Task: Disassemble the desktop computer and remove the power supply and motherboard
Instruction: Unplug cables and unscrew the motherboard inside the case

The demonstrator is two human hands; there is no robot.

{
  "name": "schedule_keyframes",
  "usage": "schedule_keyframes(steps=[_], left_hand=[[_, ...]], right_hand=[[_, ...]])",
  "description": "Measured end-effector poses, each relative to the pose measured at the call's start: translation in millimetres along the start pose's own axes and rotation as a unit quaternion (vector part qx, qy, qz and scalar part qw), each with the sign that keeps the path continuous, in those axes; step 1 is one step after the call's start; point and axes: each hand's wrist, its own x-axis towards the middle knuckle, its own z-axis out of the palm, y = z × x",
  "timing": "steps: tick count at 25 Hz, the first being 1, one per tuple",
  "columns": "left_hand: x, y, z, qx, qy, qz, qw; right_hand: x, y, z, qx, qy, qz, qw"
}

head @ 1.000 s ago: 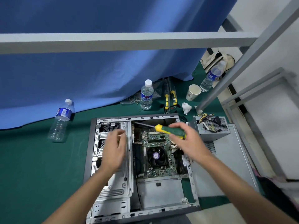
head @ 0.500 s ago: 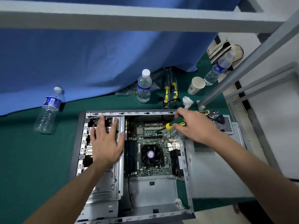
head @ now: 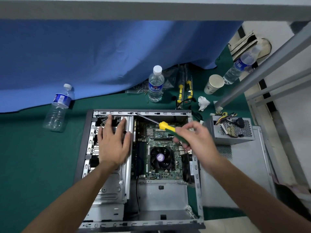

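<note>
left hand (head: 113,145) lies flat, fingers released, on the drive cage (head: 111,187); right hand (head: 195,140), at 3 o'clock, grasps the screwdriver (head: 165,126) over the motherboard (head: 159,148).

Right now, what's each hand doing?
Left hand: open, flat on the drive cage.
Right hand: gripping the screwdriver.

Viewpoint: we look from a single head-worn camera, above and behind both hands.
Facing: forward and steeply down onto the open computer case (head: 196,179) beneath the left hand (head: 113,146) and right hand (head: 196,140).
Closeness: near; our forearms fill the lower frame.
Lens: wide-angle, edges bowed.
Shared coverage: one view only.
</note>
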Motion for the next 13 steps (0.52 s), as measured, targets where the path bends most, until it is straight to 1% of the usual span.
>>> schedule_keyframes(steps=[1,3,5,6,8,10,13], left_hand=[[0.1,-0.3,-2.6,-0.03,0.014,-0.001,0.999],[1.1,-1.3,-6.6,-0.117,0.05,-0.02,0.992],[-0.3,-2.9,-7.8,-0.212,0.08,-0.045,0.973],[-1.6,-3.9,-8.2,-0.24,0.093,-0.05,0.965],[-1.9,-5.5,-7.8,-0.248,0.1,-0.053,0.962],[-0.9,-7.2,-7.9,-0.211,0.074,-0.045,0.974],[0.3,-8.1,-8.7,-0.154,0.044,-0.028,0.987]], right_hand=[[-5.7,6.9,13.9,0.036,-0.03,0.031,0.998],[-13.0,20.0,45.1,0.041,-0.065,0.054,0.996],[-16.3,33.2,76.2,0.022,-0.076,0.046,0.996],[-17.0,39.9,90.1,0.011,-0.079,0.029,0.996],[-18.6,53.0,114.0,-0.026,-0.072,-0.022,0.997],[-22.8,63.8,132.2,-0.095,-0.042,-0.078,0.992],[-28.2,71.8,148.0,-0.219,-0.041,-0.16,0.962]])
